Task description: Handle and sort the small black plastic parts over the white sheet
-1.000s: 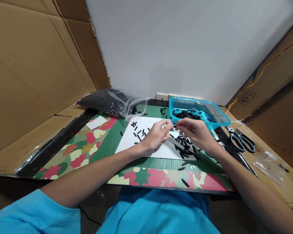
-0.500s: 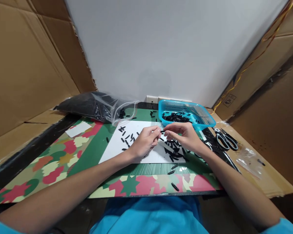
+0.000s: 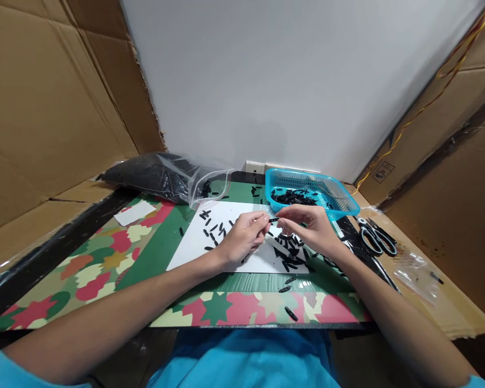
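A small, slim black piece [image 3: 274, 220] is held level between my two hands above a white sheet [image 3: 186, 253]. My left hand [image 3: 246, 237] is closed, its thumb and forefinger pinching the piece's left end. At the other end, the thumb and fingertips of my right hand [image 3: 311, 226] close on it. Many similar black pieces [image 3: 289, 253] lie heaped on the sheet under my right hand. Others are scattered to the left of my left hand. Whether the left palm hides more pieces, I cannot tell.
Behind my right hand stands a blue plastic basket [image 3: 351, 207] holding black pieces. A clear zip bag [image 3: 157, 175] full of dark contents lies back left. Black-handled scissors [image 3: 374, 240] and a small clear bag [image 3: 416, 280] are on the right. Cardboard walls [image 3: 44, 97] flank the table.
The view has shifted slightly, so everything sits a little further right. Both hands keep nearly the same pose, and the black piece between them shows more clearly.
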`<state>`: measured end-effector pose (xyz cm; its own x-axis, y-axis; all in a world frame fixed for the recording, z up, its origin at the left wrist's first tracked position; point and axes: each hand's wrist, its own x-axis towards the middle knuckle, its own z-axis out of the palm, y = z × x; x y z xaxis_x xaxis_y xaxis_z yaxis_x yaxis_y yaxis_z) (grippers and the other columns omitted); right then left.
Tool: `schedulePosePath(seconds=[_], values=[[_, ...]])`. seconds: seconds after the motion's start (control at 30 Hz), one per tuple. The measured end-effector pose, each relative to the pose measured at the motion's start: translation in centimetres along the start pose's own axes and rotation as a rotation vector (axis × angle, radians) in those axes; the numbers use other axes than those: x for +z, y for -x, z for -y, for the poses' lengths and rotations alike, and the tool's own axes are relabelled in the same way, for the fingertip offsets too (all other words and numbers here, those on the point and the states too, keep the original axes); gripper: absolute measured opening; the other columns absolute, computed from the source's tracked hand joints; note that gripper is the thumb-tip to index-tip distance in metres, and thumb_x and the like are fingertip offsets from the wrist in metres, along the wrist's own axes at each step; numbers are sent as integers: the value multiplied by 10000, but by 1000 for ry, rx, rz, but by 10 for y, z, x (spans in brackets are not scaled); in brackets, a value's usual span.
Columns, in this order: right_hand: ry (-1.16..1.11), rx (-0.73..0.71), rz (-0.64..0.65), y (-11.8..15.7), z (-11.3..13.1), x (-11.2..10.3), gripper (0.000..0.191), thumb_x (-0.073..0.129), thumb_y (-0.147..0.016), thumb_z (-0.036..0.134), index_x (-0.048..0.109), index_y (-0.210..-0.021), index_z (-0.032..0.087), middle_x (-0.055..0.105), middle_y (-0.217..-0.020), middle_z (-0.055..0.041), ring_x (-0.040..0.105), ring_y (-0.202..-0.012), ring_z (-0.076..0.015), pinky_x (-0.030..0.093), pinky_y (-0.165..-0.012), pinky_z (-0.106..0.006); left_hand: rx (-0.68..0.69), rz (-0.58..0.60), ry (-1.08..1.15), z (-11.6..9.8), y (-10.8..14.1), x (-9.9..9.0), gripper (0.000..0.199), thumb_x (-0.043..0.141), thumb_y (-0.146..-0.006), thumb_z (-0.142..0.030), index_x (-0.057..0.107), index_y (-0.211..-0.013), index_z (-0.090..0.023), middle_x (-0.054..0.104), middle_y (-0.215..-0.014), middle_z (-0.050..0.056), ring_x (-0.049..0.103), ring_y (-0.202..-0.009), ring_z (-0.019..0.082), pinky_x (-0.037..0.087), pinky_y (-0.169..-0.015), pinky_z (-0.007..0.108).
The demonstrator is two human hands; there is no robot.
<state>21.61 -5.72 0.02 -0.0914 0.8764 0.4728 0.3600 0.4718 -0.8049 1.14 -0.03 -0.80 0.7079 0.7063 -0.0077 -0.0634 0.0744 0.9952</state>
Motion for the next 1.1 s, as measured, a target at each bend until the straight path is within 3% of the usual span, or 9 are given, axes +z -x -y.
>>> schedulePosePath(seconds=[0.47, 0.53, 0.67, 0.73, 0.83, 0.9, 0.97, 1.03, 1.1], values=[[72, -55, -32, 1, 2, 3, 164, 707, -998, 352, 768, -946, 209, 775, -787, -13, 701, -610, -134, 570, -565, -262, 57, 82, 13, 7, 1, -2, 411, 494, -1051, -597, 555, -930, -210, 345, -504, -102, 203, -398, 57, 193, -376, 156], [186, -116, -119, -1, -3, -1, 159, 694, -1005, 347, 767, -942, 221, 788, -825, -25, 709, -659, -158, 583, -616, -300, 45, 90, 38, 5, 1, -1, 402, 497, -1049, -593, 558, -941, -210, 357, -500, -102, 192, -392, 54, 180, -375, 150], [625, -189, -462, -10, -20, -18, 145, 660, -1012, 319, 775, -995, 232, 817, -980, -79, 731, -915, -269, 565, -863, -460, -61, 88, 167, -2, 0, -1, 372, 507, -1036, -578, 550, -941, -221, 336, -500, -112, 149, -384, 49, 140, -369, 126], [723, -136, -479, -13, -24, -24, 136, 689, -984, 316, 775, -1043, 228, 817, -1066, -94, 718, -1010, -311, 527, -915, -495, -181, 91, 267, -6, 0, -3, 303, 506, -1036, -531, 552, -960, -241, 311, -524, -120, 122, -376, 53, 164, -348, 130], [651, -154, -388, -12, -17, -19, 107, 688, -997, 313, 750, -970, 231, 807, -999, -76, 716, -911, -271, 510, -859, -440, -246, 54, 380, -9, -2, -6, 160, 546, -999, -401, 563, -948, -250, 291, -548, -120, 113, -370, 60, 193, -321, 141], [643, -319, -271, -6, -8, -4, 123, 667, -1028, 291, 725, -933, 236, 790, -913, -55, 696, -848, -239, 489, -843, -423, -240, 0, 420, -8, -4, -7, 99, 565, -960, -338, 573, -930, -244, 280, -546, -117, 124, -366, 63, 186, -316, 146], [679, -563, -48, 1, 0, 15, 70, 659, -1035, 259, 722, -1053, 233, 788, -925, -62, 681, -845, -230, 478, -778, -398, -235, -56, 443, -5, -6, -8, 71, 573, -923, -304, 580, -909, -235, 268, -536, -115, 146, -362, 63, 181, -323, 148], [722, -736, 124, 7, 4, 33, 157, 644, -1043, 225, 707, -1184, 253, 794, -953, -53, 686, -878, -222, 479, -774, -386, -237, -94, 455, -2, -8, -8, 73, 583, -893, -298, 575, -881, -226, 270, -527, -112, 179, -360, 59, 187, -339, 149], [754, -814, 169, 12, 5, 46, 208, 576, -1062, 151, 695, -1210, 237, 804, -1009, -60, 697, -914, -210, 491, -785, -377, -232, -114, 454, 1, -9, -8, 94, 604, -873, -307, 573, -864, -218, 286, -526, -109, 210, -363, 52, 190, -355, 145]])
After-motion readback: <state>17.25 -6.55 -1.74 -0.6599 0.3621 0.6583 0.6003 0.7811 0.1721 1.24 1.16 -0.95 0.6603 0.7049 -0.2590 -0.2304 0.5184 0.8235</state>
